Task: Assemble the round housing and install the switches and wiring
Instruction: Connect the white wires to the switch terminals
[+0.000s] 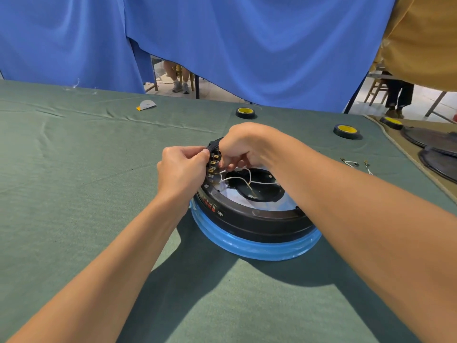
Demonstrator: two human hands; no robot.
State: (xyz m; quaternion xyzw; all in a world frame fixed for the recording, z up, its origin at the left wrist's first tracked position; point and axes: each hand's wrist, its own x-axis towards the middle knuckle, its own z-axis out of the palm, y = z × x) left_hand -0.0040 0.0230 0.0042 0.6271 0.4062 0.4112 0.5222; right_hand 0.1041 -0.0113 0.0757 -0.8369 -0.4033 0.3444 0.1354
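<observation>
Closely bunched, the fingers [199,153] of the left hand [183,169] are curled and pinch the outer edge of the black switch block [212,169], which stands upright on the far-left rim of the round housing [254,219]. A column of brass terminals on the block faces right. The right hand [243,147] reaches over from the far side. Its fingers [232,165] are curled downward and pressed together at the upper terminals, pinching the end of one of the white wires [237,179]; the exact point of contact is hidden beneath them. From there the wires loop loosely across the housing's dark central opening and shiny inner plate.

The housing is a black ring with red and white markings on its left side. It sits in a blue ring [247,246] on the green cloth of the table [74,194], in the middle, with both forearms stretching in from the near edge.

Farther out, two loose wire pieces [350,162] lie to the right. Three tape rolls [245,113] with yellow cores sit along the far side. A folded white paper piece [147,104] lies far left, and dark discs [440,164] rest at the right edge. A blue curtain [247,45] hangs behind the table.
</observation>
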